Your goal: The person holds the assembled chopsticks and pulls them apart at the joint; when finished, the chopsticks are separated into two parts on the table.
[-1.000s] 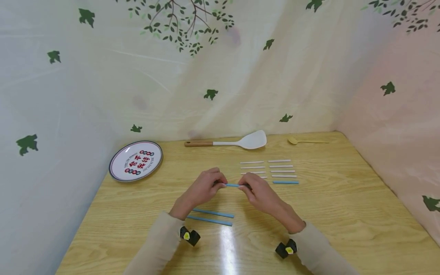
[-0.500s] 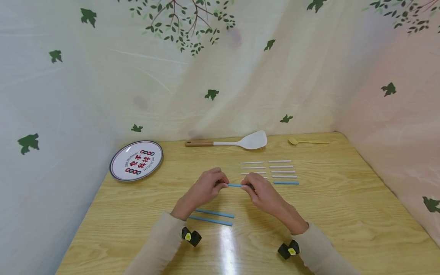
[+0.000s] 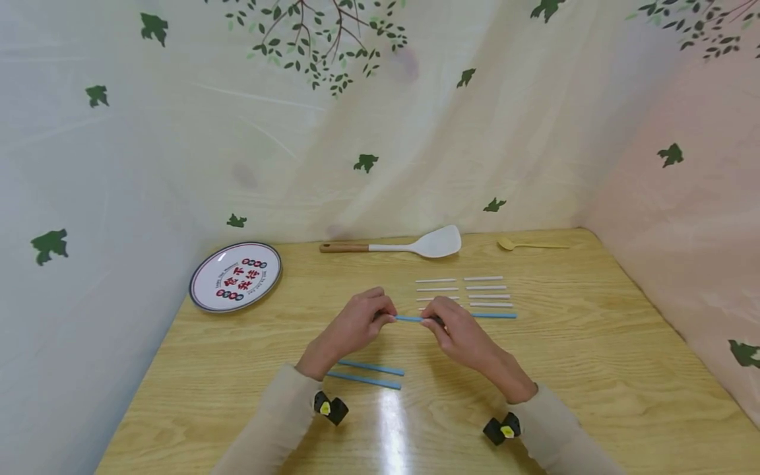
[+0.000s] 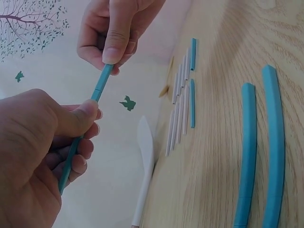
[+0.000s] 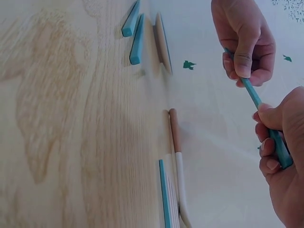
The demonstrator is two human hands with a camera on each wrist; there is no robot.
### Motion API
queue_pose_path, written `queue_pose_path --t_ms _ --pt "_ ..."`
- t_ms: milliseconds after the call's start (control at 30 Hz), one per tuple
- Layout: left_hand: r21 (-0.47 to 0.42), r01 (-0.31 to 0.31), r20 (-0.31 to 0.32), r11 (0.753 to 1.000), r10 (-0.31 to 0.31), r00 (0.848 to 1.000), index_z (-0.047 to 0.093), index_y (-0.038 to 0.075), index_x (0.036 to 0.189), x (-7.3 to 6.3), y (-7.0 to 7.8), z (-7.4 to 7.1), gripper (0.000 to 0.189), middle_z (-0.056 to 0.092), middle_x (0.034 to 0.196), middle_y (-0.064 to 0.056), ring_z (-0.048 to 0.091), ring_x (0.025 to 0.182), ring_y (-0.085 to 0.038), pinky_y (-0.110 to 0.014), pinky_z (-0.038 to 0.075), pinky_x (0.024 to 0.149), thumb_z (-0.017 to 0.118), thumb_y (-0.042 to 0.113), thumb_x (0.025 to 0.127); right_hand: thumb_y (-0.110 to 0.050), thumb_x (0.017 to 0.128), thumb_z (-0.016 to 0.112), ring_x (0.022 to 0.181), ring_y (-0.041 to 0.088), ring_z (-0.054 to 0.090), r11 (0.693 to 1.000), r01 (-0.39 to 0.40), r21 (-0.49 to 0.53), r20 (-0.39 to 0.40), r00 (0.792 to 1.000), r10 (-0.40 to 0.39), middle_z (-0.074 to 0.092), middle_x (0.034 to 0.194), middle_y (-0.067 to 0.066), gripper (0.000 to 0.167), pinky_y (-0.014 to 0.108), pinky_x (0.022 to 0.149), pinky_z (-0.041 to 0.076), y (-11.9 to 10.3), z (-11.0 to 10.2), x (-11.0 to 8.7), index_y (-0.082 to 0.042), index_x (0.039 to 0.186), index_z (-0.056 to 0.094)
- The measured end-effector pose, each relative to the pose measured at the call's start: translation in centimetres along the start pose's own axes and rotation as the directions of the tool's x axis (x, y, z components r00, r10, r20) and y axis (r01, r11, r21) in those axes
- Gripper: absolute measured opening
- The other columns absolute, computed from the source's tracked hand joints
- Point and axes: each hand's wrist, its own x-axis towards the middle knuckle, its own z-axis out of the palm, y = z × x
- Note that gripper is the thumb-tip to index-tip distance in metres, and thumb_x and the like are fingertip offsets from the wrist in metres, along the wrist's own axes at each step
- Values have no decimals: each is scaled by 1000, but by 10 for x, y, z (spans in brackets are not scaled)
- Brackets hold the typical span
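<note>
Both hands hold a slender blue chopstick (image 3: 409, 318) up over the middle of the table. My left hand (image 3: 356, 323) pinches its left part between thumb and fingers, and the curled fingers cover much of it. My right hand (image 3: 460, 336) pinches the other part, hiding that end. Only a short length shows between the two grips; in the left wrist view a seam crosses the blue chopstick (image 4: 105, 78) there. Nearer the front lie two longer blue chopsticks (image 3: 374, 382), side by side, partly behind the left forearm.
Behind the right hand, short white sticks (image 3: 489, 297) lie in two columns, with a short blue stick (image 3: 494, 316) at the front. Another short blue stick (image 4: 192, 103) shows in the left wrist view. A spatula (image 3: 439, 243), yellow spoon (image 3: 534, 245) and plate (image 3: 202, 284) line the back.
Both hands have drifted slightly right, the right hand a little more. A bit more of the blue chopstick now shows between them. The things on the table have stayed put.
</note>
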Motion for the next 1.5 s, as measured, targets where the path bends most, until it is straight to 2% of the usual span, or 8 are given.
queue_pose_path --t_ms 167,433,800,1000,1067,1167,1300,1500 --pt "6 -10 -17 1000 10 1000 67 7 86 0 2 0 6 55 79 0 51 68 -8 -19 47 62 64 9 90 -10 95 57 70 3 42 1000 5 6 0 1000 -5 53 85 -4 4 19 60 42 1 -1 -1 -9 93 59" --pt "-12 4 -30 1000 -4 1000 66 7 85 -2 3 1 6 55 79 0 51 68 -7 -18 47 62 64 8 90 0 89 62 70 3 42 1000 27 3 -13 1000 -27 52 83 -5 10 19 60 41 3 0 -2 -9 91 58" --pt "11 25 -8 1000 -25 1000 65 7 87 -3 4 1 6 53 80 1 48 68 -7 -19 46 62 62 10 92 -1 89 63 70 3 42 999 44 -11 -8 999 -44 54 84 -4 9 19 60 41 4 -5 -3 -8 92 58" --pt "97 -9 20 995 7 1000 63 7 91 -2 8 0 5 51 83 0 46 70 -8 -19 46 64 60 10 94 -4 89 65 78 3 50 998 16 -56 51 999 -13 56 89 -6 10 21 66 48 1 -13 -2 -8 96 60" --pt "128 -29 17 991 27 999 63 6 92 -2 9 1 5 50 84 0 46 69 -9 -19 45 63 61 10 93 -6 88 66 79 4 52 996 28 -88 58 998 -22 57 90 -6 12 21 68 49 1 -14 -1 -9 98 62" --pt "162 -60 16 985 58 998 65 6 94 0 12 2 5 48 83 -2 46 68 -9 -17 43 62 63 10 92 -8 86 69 77 4 51 985 88 -151 52 995 -81 58 88 -5 13 19 66 48 2 -13 2 -10 99 65" --pt "179 -70 38 981 64 997 67 8 96 2 14 4 6 48 81 -3 41 64 -8 -15 38 58 64 12 92 -9 84 71 71 4 49 966 156 -208 39 988 -151 58 84 -4 13 16 61 44 1 -9 5 -11 96 67" --pt "164 -69 72 984 58 996 65 9 94 6 17 3 5 54 86 1 46 70 -7 -18 42 62 62 13 93 -11 87 69 70 3 46 969 130 -211 40 991 -125 56 82 -5 7 16 60 42 -3 -7 8 -12 93 65"
